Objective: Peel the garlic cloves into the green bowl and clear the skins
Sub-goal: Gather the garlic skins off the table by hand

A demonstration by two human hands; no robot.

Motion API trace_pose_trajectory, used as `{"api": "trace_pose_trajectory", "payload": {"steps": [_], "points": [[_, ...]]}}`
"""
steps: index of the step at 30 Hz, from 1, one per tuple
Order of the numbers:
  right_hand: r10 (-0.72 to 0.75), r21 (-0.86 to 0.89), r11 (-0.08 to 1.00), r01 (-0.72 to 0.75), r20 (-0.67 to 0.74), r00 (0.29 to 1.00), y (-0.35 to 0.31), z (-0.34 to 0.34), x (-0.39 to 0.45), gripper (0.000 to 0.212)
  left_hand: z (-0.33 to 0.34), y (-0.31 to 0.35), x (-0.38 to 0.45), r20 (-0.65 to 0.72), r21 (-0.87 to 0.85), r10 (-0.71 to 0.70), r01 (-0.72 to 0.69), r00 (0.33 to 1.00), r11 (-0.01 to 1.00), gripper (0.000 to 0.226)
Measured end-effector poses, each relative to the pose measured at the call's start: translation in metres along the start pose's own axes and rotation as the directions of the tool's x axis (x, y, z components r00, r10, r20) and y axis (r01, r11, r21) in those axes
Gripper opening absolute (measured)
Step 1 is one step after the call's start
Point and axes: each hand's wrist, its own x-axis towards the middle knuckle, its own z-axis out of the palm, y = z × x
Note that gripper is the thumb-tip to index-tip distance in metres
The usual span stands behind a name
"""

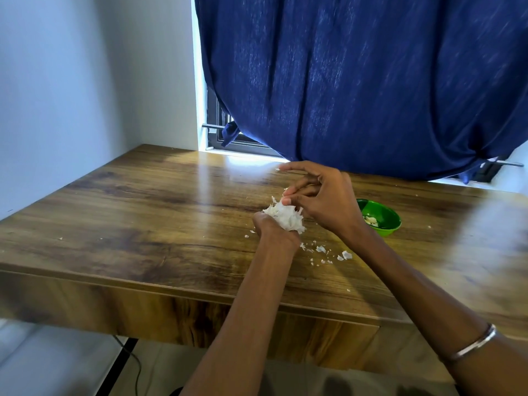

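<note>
My left hand (273, 228) is closed around a heap of white garlic skins (285, 217) that bulges out of its top, just above the wooden table (143, 212). My right hand (320, 195) hovers right over the heap, fingers spread, its fingertips touching the skins. The green bowl (385, 224) stands on the table behind my right wrist and holds a few peeled cloves (371, 220); its left side is hidden by that wrist. Several loose skin flakes (328, 252) lie scattered on the table between my forearms.
A blue curtain (357, 81) hangs over the window at the table's far edge. A white wall closes the left side. The table's front edge runs below my forearms. A metal bangle (474, 342) sits on my right forearm. A few stray flakes lie further out on the wood.
</note>
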Motion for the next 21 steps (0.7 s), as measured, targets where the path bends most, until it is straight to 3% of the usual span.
{"api": "trace_pose_trajectory", "payload": {"steps": [3, 7, 15, 21], "points": [[0.014, -0.019, 1.000, -0.013, 0.037, 0.999, -0.002, -0.001, 0.001, 0.051, 0.003, -0.002, -0.013, 0.009, 0.009, 0.055, -0.055, 0.998, 0.998, 0.057], [0.020, -0.040, 0.999, -0.017, 0.079, 0.997, -0.006, -0.003, 0.003, 0.061, 0.006, 0.001, -0.019, 0.050, -0.063, 0.021, -0.018, 0.999, 0.998, 0.054], [-0.028, 0.010, 1.000, 0.028, -0.005, 1.000, -0.005, -0.003, 0.002, 0.075, 0.006, 0.002, -0.023, 0.017, -0.052, 0.003, -0.002, 1.000, 0.999, 0.055], [0.032, 0.013, 0.999, -0.032, -0.037, 0.999, -0.006, -0.001, 0.006, 0.066, 0.003, 0.004, -0.027, 0.063, -0.107, -0.018, 0.024, 0.998, 0.994, 0.057]]}}
